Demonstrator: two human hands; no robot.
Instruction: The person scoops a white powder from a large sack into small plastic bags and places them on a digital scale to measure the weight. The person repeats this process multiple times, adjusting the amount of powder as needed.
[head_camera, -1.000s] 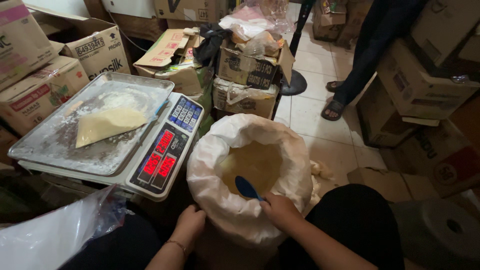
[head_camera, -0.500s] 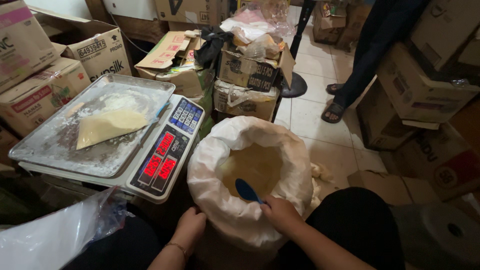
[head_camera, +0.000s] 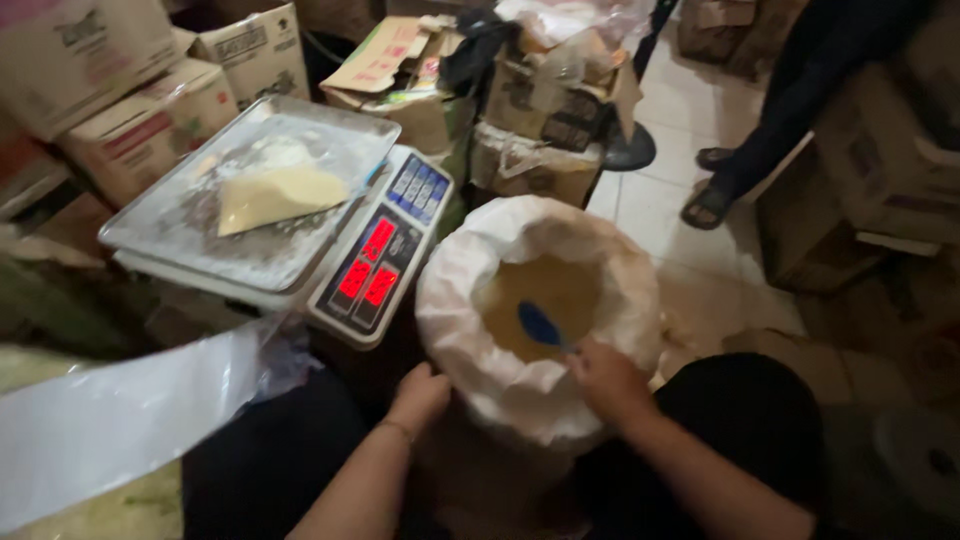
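Note:
A white sack (head_camera: 450, 300) with its rim rolled down stands between my knees, filled with a yellowish powder (head_camera: 540, 285). My right hand (head_camera: 610, 380) grips the handle of a blue scoop (head_camera: 540, 325) whose bowl rests over the powder. My left hand (head_camera: 420, 395) presses against the sack's near left side. To the left sits a digital scale (head_camera: 385, 265) with red lit digits; its metal tray (head_camera: 180, 235) carries a filled clear bag of the same powder (head_camera: 275, 195).
Cardboard boxes (head_camera: 150, 125) are stacked at the back and right. Another person's legs in sandals (head_camera: 715, 195) stand on the tiled floor at the back right. A clear plastic bag (head_camera: 120, 420) lies at my left.
The view has swung left and down, blurring the picture. My hands stay on the sack and scoop much as before.

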